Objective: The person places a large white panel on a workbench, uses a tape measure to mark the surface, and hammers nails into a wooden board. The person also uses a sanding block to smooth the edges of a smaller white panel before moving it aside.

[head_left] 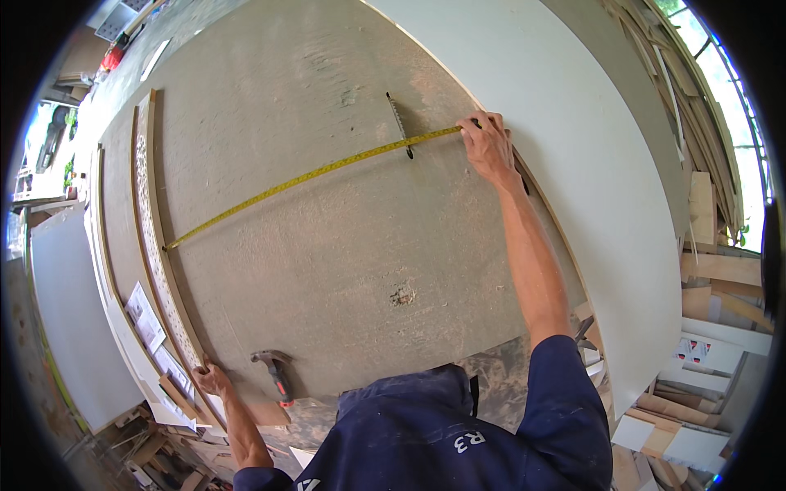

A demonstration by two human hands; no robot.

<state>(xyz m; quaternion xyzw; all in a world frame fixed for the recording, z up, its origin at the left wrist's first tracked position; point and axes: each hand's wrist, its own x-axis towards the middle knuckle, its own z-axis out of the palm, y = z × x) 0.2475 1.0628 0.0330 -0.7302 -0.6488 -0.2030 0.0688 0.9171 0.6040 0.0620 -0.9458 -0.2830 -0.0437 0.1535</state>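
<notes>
My right hand is closed round a tape measure, whose case is mostly hidden by the fingers, at the edge of a pale panel. Its yellow tape stretches left across the worn grey-brown board. The tape's far end meets a long narrow wood-edged piece with a pale, speckled middle. Down at that piece's near end, my left hand has its fingers curled on the edge. To the right of this hand lies a claw hammer with a black and red handle. Under the tape sits a thin dark blade-like tool.
A large pale panel covers the right side. Printed sheets lie beyond the long piece on the left. Wood offcuts and stacked boards fill the far right. Another pale panel stands at the left.
</notes>
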